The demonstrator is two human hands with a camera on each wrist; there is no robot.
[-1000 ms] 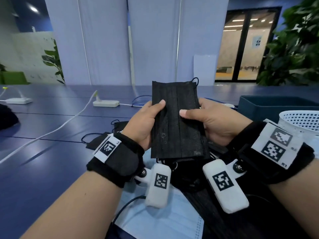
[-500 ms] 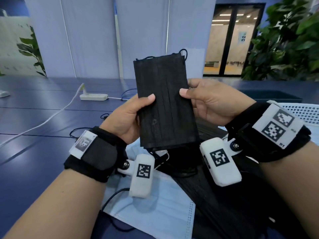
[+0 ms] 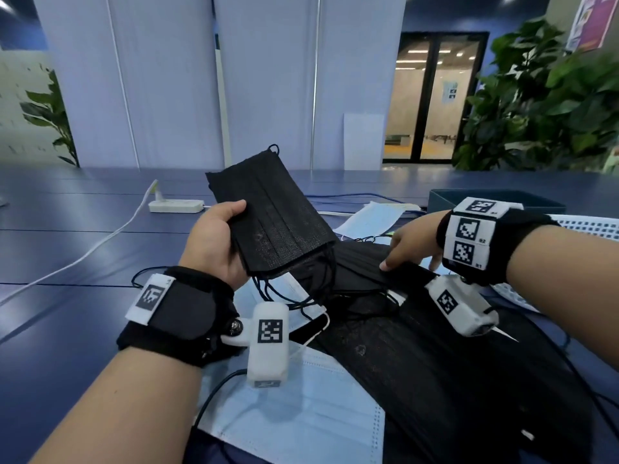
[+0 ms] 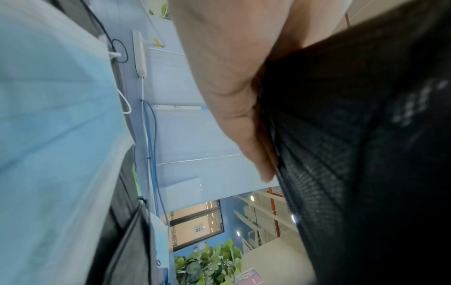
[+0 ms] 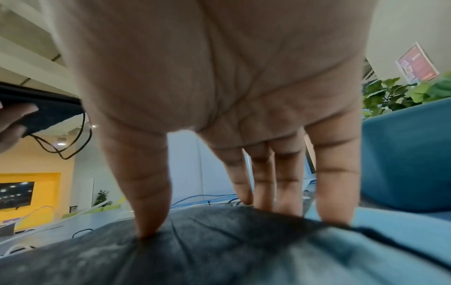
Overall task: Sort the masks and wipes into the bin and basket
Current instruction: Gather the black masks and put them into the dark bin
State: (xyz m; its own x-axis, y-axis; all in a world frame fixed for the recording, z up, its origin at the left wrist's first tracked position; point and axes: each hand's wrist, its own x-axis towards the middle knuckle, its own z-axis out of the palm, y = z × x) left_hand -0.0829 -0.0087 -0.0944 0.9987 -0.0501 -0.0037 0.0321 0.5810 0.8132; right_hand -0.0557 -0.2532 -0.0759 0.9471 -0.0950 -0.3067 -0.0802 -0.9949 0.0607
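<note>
Head view: left hand (image 3: pixel 214 242) gripping a black stack (image 3: pixel 271 216) of masks, lifted above the counter (image 3: pixel 67 262). Right hand (image 3: pixel 407 244) spread, fingertips pressing a black mask (image 3: pixel 365 269) in the near pile. Bin (image 3: pixel 445 199) and basket (image 3: pixel 589 226) far right, contents hidden. Blue masks (image 3: pixel 294 413) unsorted; probably early.

Left wrist: thumb clamped on black fabric.

Right wrist: straight fingers (image 5: pixel 334 173) touching the pile.

Left hand (image 3: pixel 214 242) is raised, thumb clamped across its load; right hand (image 3: pixel 407 244) is lowered, fingers (image 5: pixel 334 173) extended downward.

Left hand (image 3: pixel 214 242) fingers hidden behind black mask (image 3: pixel 274 222) (basket (image 3: pixel 589 226) cut off right).
</note>
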